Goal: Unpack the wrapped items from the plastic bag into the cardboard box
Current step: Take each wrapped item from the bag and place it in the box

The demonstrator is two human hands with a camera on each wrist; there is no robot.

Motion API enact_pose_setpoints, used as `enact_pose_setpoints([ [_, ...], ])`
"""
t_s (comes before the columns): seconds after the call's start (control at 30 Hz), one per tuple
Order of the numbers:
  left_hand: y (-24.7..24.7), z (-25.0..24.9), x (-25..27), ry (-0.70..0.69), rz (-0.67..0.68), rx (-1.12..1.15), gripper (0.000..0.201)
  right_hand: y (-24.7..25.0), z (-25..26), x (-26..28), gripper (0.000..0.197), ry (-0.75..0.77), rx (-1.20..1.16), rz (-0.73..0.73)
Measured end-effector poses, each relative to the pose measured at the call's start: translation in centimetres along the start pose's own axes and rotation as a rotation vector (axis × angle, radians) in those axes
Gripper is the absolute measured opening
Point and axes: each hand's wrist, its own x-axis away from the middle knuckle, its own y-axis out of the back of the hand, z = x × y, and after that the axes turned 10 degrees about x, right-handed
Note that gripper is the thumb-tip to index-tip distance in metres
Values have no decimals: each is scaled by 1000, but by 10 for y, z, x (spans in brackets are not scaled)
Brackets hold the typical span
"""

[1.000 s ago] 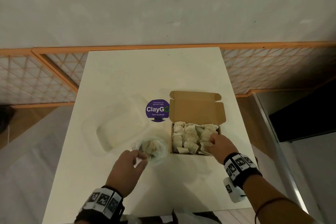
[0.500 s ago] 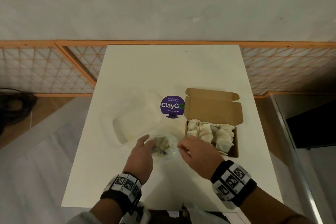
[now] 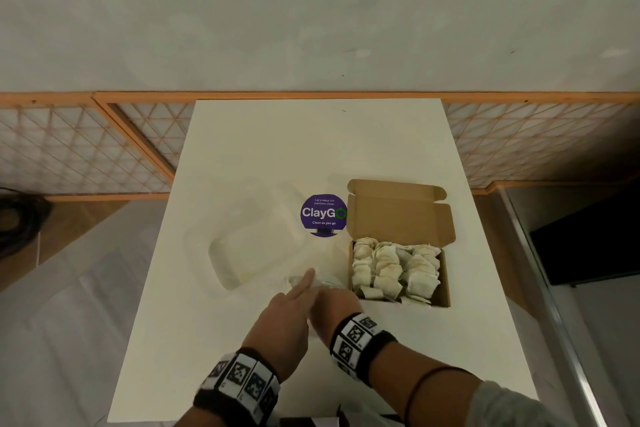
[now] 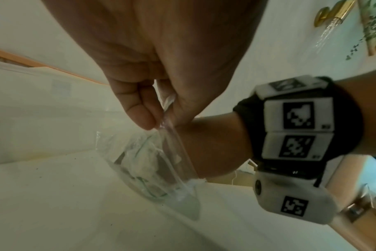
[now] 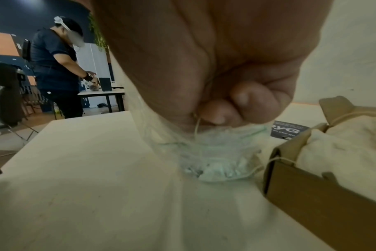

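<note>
Bag [image 4: 161, 169] on desk [image 3: 311, 149] left of box [image 3: 398, 215]; L hand [image 3: 284, 315] fingers pinch its rim, R hand [image 3: 334, 305] fingers curled on a string inside.

white table [image 3: 322, 149]: cardboard box [image 3: 445, 291], plastic bag [image 4: 152, 169], clear container [image 3: 249, 253], purple sticker [image 3: 323, 215].

The clear plastic bag [image 4: 155, 166] sits crumpled on the desk [image 3: 311, 149] directly under both hands, its rim pinched up by the left hand [image 3: 284, 315] while the right hand [image 3: 337, 302] reaches into its mouth. A few pale tea bags [image 4: 144, 163] remain inside it. Just right of the hands stands the brown cardboard box [image 3: 445, 291], its lid flap folded back and away, packed nearly full with rows of cream-coloured tea bags [image 3: 394, 267], some strings trailing over the near wall.
</note>
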Motion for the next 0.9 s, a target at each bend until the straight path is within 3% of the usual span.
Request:
enact_pose_setpoints([
  [0.13, 1, 5, -2, -9, 11, 15, 77, -3, -4, 7, 36, -2, -86, -5],
  [0.27, 9, 23, -5, 6, -104, 79, 67, 1, -10, 22, 26, 18, -138, -164],
  [0.37, 19, 31, -6, 26, -144, 108, 61, 13, -17, 35, 14, -85, -466, -232],
  [0.5, 33, 29, -6, 70, -143, 161, 43, 39, -30, 48, 15, -150, -911, -197],
  [0.6, 45, 19, 0, 15, -194, 205, 37, 59, -34, 58, 13, -178, -1253, -151],
  [0.77, 73, -13, 15, -86, -246, 498, 53, 92, -32, 76, 20, -126, -1654, -153],
  [0.9, 94, -44, 28, -146, -175, 882, 40, 107, -29, 84, 22, -67, -1745, -194],
])
